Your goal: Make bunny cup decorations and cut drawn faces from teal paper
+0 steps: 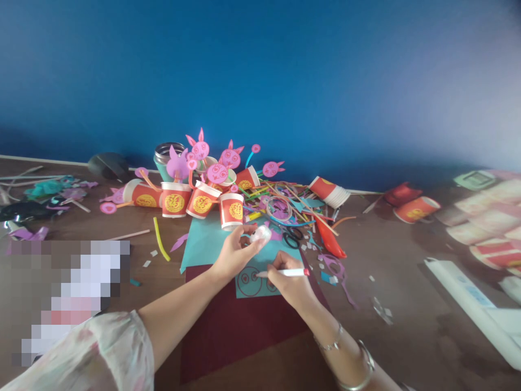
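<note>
My right hand (290,277) is closed around a white marker (293,272) with a red end. Its tip rests at a small turquoise paper piece (251,289) bearing red-drawn round faces with ringed eyes; my fingers partly cover the second face. Above that piece, my left hand (235,251) grips a small, whitish, see-through round thing (261,234) whose kind is not clear. Under both hands lie a larger turquoise sheet (205,247) and a dark red sheet (244,331). A red and white paper cup (232,210) stands just beyond my left fingers.
Several paper cups with pink paper animal heads (231,157) stand or lie at the back. Black-handled scissors (292,237), straws and scraps are heaped beside them. A red balloon (329,237) lies right, near a white plastic device (464,298). A yellow straw (161,240) lies left.
</note>
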A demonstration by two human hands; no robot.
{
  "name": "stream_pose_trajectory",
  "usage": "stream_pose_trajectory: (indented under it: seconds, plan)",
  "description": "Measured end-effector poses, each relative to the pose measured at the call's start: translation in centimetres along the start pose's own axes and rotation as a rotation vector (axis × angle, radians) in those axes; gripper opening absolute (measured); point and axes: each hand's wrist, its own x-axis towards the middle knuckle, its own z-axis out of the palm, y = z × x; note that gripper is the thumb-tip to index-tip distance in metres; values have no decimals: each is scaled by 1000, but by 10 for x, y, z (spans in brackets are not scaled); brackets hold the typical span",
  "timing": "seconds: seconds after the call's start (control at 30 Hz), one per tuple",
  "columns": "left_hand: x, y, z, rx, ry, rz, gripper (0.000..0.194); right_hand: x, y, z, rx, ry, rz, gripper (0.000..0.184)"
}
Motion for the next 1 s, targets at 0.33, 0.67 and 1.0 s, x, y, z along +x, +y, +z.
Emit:
stream_pose_trajectory:
  seconds: [0.33,0.67,1.0]
  plan:
    - [0,0,-1,8,-3,4,43,0,-3,0,48,18,-14,22]
    - [0,1,0,12,-1,-3,45,-1,-1,-1,-13,2,-30,20]
    - [0,2,0,11,8,-5,44,0,-1,-1,-4,8,-17,20]
